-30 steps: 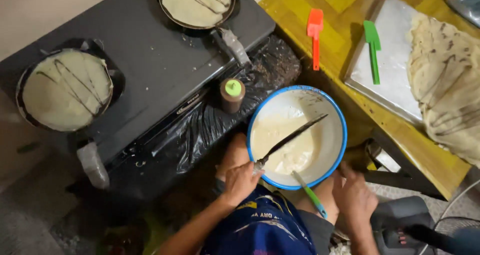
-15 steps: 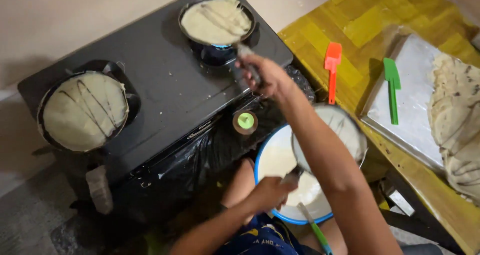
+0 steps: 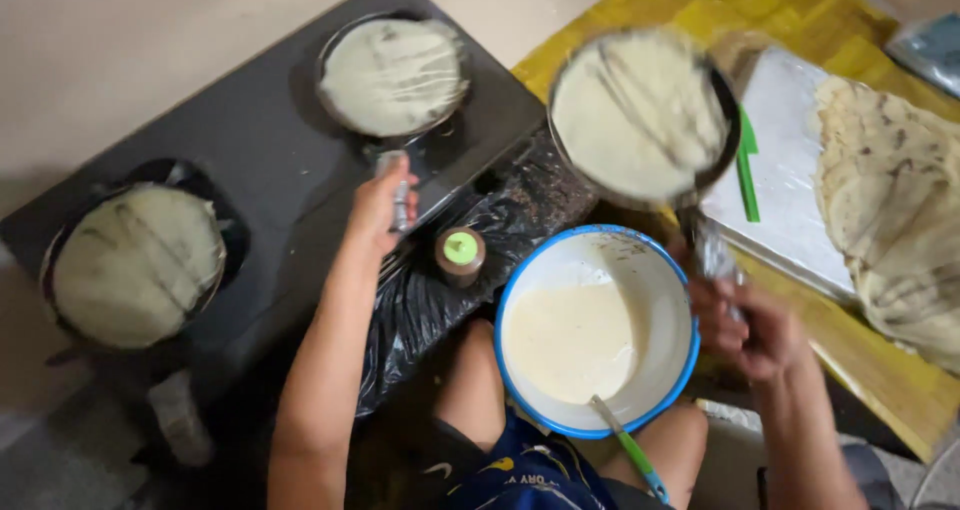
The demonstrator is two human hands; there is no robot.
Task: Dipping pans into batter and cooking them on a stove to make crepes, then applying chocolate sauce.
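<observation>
My left hand (image 3: pixel 382 202) reaches over the black stove (image 3: pixel 260 160) and grips the handle of the far pan (image 3: pixel 393 75), which holds a pale crepe. My right hand (image 3: pixel 752 325) grips the handle of a second pan (image 3: pixel 640 115), also with a pale crepe in it. That pan is blurred and up in the air, above the far edge of the bowl and the tray. A white bowl with a blue rim (image 3: pixel 506 300) sits on my lap, with batter (image 3: pixel 570 342) in it. A green-handled utensil (image 3: pixel 627 447) leans in the bowl.
A third pan (image 3: pixel 135 265) with a crepe sits on the stove's left burner. A small brown jar with a green lid (image 3: pixel 460 253) stands on black plastic (image 3: pixel 440 315). To the right, a metal tray (image 3: pixel 800 205) carries a green spatula (image 3: pixel 747 170), next to a stack of cooked crepes (image 3: pixel 890 200).
My right hand has come back from the stove and now holds a pan in the air. My left hand has gone from the bowl to the far pan's handle.
</observation>
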